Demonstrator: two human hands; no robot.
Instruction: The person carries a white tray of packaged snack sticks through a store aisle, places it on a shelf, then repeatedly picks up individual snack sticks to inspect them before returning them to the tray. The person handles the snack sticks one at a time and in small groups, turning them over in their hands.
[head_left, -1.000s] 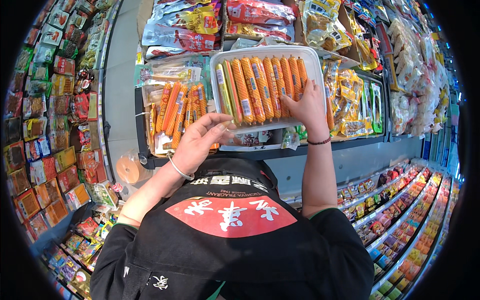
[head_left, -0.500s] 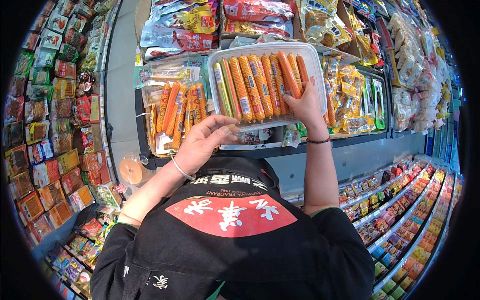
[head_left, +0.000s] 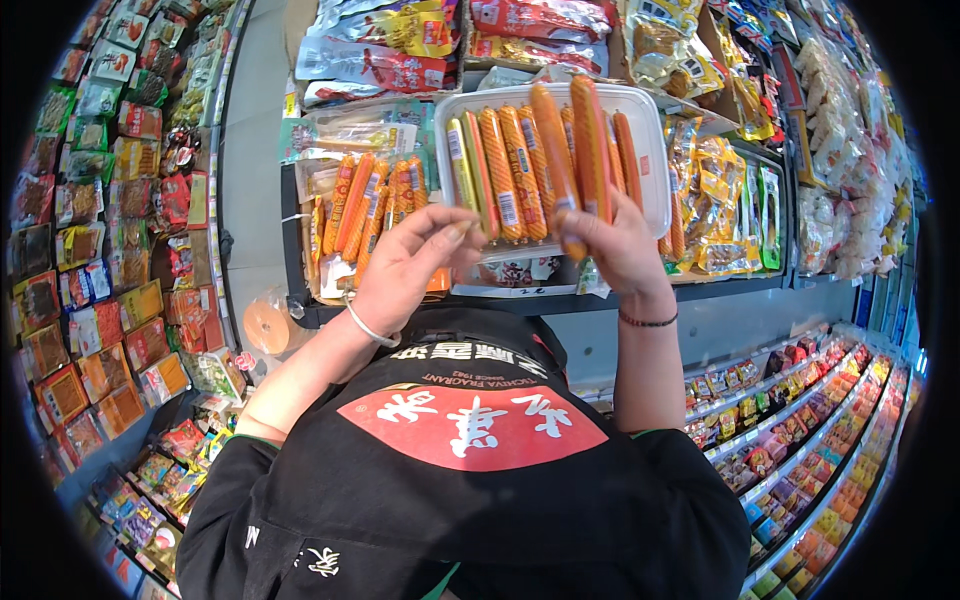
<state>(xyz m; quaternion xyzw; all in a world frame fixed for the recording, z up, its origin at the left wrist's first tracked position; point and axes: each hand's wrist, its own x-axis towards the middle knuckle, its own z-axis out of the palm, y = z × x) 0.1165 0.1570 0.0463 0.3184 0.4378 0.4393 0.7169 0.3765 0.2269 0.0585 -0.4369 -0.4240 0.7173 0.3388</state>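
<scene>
Two orange film-wrapped sausages (head_left: 591, 140) stand raised over a white plastic tray (head_left: 655, 190), with my right hand (head_left: 625, 245) closed round their lower ends. Their far ends lean away from me, and they are slightly blurred. Beneath them, more wrapped sausages (head_left: 500, 175) lie side by side in the tray, mostly orange, with a yellow-green one at the left. My left hand (head_left: 405, 260) is at the tray's near left corner, its fingers loosely bent and the thumb a little apart. I see nothing held in it; whether it touches the rim is unclear.
Left of the tray, a bin holds loose orange sausages (head_left: 355, 205). Beyond are boxes of red and silver packets (head_left: 375, 65); yellow packets (head_left: 720, 200) lie to the right. Packed shelves (head_left: 95, 250) flank the left, and tiered snack racks (head_left: 800, 440) the lower right.
My right hand has lifted two sausages up from the row and drawn them toward me. My left hand stays by the tray's corner, thumb and fingers slightly wider apart. The whole view has shifted slightly.
</scene>
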